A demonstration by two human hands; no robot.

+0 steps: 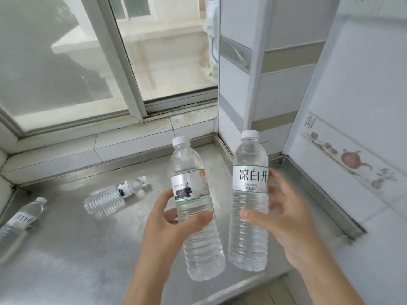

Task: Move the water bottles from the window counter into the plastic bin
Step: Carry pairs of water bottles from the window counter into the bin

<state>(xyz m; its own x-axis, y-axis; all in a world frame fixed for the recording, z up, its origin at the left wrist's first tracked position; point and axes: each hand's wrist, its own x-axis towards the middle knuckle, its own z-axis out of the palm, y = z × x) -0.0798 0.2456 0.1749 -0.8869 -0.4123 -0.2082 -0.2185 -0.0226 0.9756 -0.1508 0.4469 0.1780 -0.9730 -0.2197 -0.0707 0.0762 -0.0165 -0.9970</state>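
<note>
**Two bottles held above a steel surface by a window**

Two further bottles lie on their sides on the surface [72,249]: a middle bottle [114,193] with its cap toward the window, and a far-left bottle [21,219] partly cut by the frame edge, its label showing large characters. Both lie well apart from the hands, with nothing between them and the hands.

The left hand [169,225] is closed round the left bottle [193,208] at and below its label, holding it upright with a slight tilt, clear of the surface. The right hand [284,219] holds the right bottle [250,199], thumb in front, fingers behind the label; it too is upright and raised. Both are capped and hold clear water. They stand just beside each other; whether they touch cannot be told.

The surface is dimpled stainless steel, with a raised rim. A sliding window [105,58] stands behind it above a tiled sill, and white tiled walls [352,106] close the right corner, one tile band bearing a teapot motif.
</note>
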